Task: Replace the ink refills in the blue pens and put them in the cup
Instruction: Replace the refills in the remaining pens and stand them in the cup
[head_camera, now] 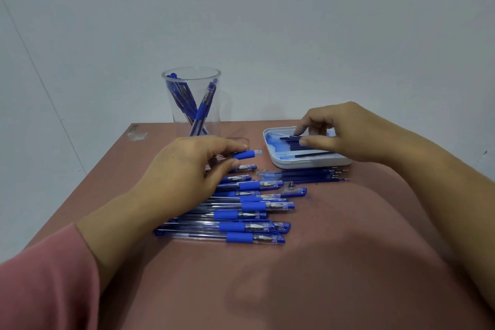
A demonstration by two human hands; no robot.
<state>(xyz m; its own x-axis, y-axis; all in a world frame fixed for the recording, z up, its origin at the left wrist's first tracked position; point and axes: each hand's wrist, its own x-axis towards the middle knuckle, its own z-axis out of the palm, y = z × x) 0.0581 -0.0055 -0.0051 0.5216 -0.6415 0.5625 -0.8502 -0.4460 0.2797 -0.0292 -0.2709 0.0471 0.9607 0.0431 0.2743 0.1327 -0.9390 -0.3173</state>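
A plain indoor room with a simple desk set-up: 1 reddish-brown table (321, 276) stands against a bare, pale grey wall (267, 21). Stationery shows the desk use: a clear cup (217, 115) of blue pens (201, 112) at the table's far edge, a white tray (308, 164) of refills (294, 146) toward its far right corner, and loose pens (254, 206) mid-table.

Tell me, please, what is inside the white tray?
The white tray holds dark blue refills lying side by side; the right hand pinches one and covers the tray's right part, hiding what lies there.
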